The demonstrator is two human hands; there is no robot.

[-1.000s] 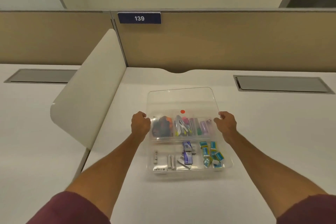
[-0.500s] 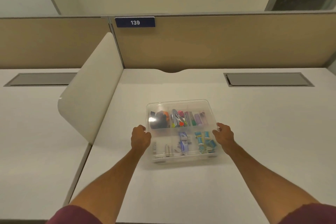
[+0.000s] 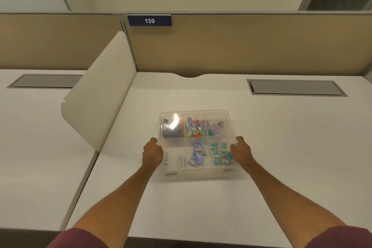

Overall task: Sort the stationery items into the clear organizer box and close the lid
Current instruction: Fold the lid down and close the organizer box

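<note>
Set near the middle of the white desk [image 3: 201, 207], well short of the beige partition [image 3: 241, 46]: the clear organizer box [image 3: 198, 169], its lid [image 3: 226, 125] lying flat over the compartments. In the far row, dark items [image 3: 171, 129] and coloured markers [image 3: 201, 127]; in the near row, small white pieces [image 3: 180, 161], blue boxes [image 3: 197, 154] and teal packets [image 3: 220, 153]. Gripped at both sides, with the left hand [image 3: 153, 153] curled on the lid's left edge and the right hand [image 3: 241, 152] curled on its right edge. Farther out, a rounded white divider panel [image 3: 96, 106] on the left, a grey hatch [image 3: 296, 87] in the desk on the right, and a blue plate [image 3: 149, 20] reading 139 on the partition.
</note>
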